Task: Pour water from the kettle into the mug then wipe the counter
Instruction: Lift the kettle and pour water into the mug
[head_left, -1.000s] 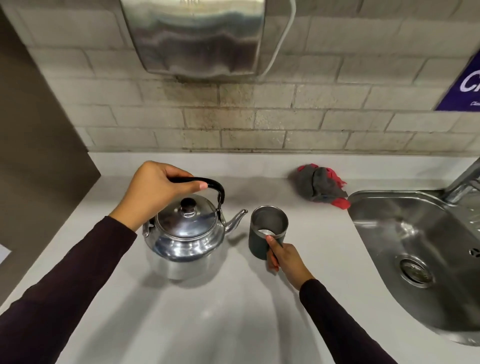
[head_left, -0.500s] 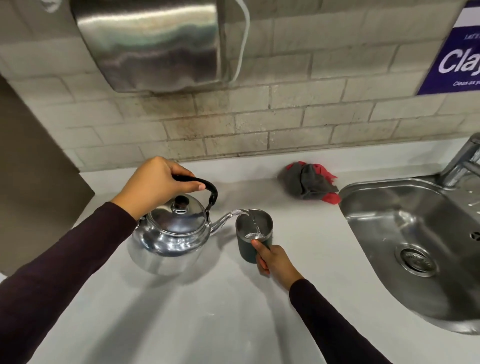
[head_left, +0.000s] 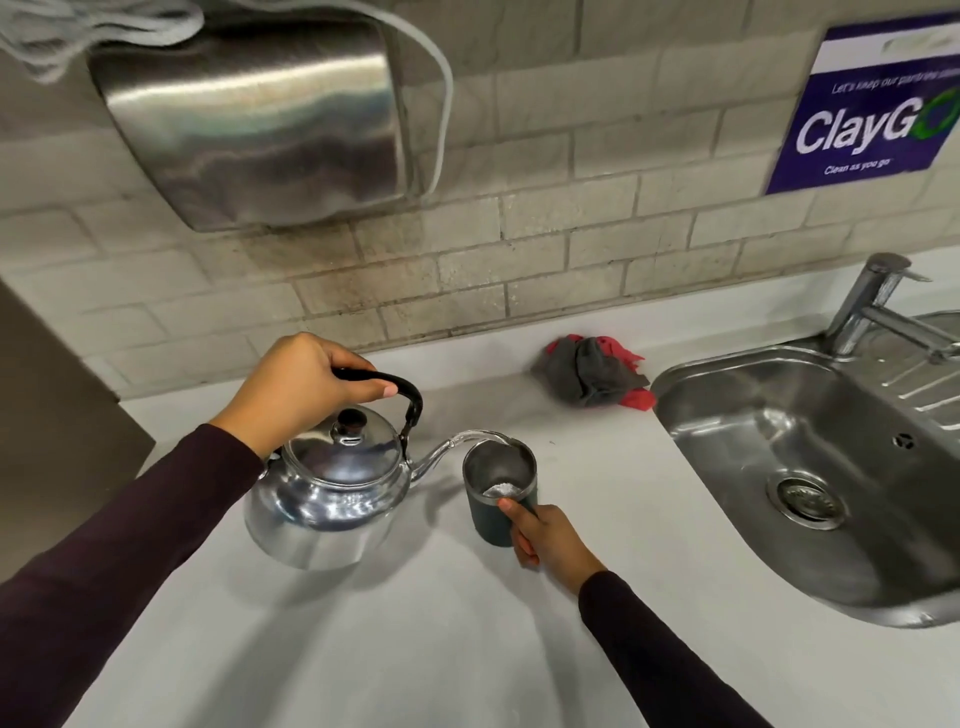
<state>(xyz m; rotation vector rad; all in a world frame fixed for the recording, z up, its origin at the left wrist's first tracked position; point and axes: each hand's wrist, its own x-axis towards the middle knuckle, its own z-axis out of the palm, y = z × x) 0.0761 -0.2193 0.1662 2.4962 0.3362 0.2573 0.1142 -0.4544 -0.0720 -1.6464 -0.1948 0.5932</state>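
My left hand (head_left: 306, 387) has its grip closed round the black handle (head_left: 400, 389) of the kettle (head_left: 332, 488), left of centre in the frame, tipped so water arcs from the spout (head_left: 441, 452) into the mug (head_left: 500, 493) just beside it on the counter (head_left: 415, 649). I judge the polished steel heavy with water and slick, so the stiff top handle is the only sound hold. My right hand (head_left: 550, 535) clamps the mug's near side, thumb at the rim, to steady a light cup; the soft, crumpled cloth (head_left: 592, 371), right of centre near the sink (head_left: 737, 415), can be pinched anywhere.
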